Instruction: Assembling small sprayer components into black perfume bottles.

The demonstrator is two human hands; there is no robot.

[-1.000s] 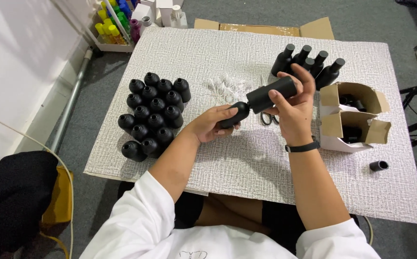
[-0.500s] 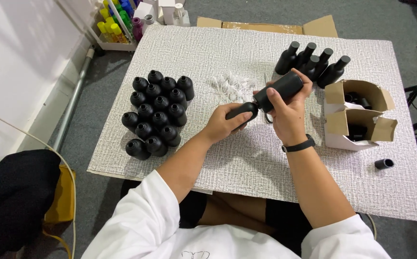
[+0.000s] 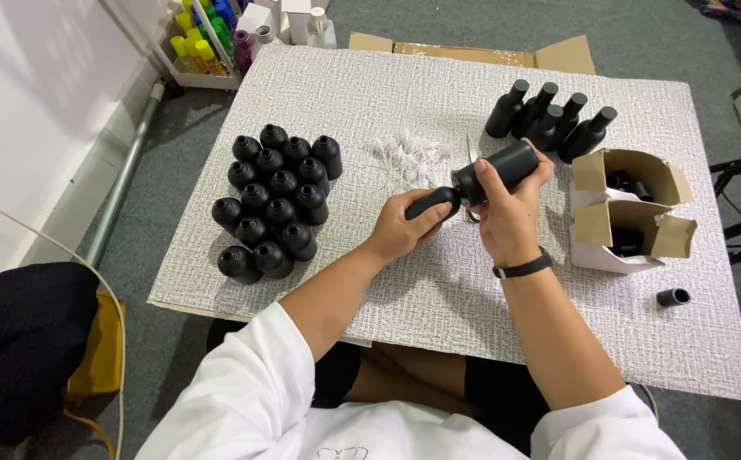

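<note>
My right hand grips a black bottle lying sideways above the mat. Its neck points left, where my left hand holds a black cap against it. A cluster of several uncapped black bottles stands on the left of the white textured mat. Several capped black bottles stand at the back right. A pile of small white plastic pieces lies just behind my hands.
An open cardboard box with black parts inside sits to the right of my hands. One loose black cap lies near the mat's right edge. Coloured bottles in a tray stand at the back left. A black and yellow bag lies on the floor.
Both hands, with the bottle and the cap, have shifted a little; the cap stays at the bottle's neck. Nothing else on the mat has moved.
</note>
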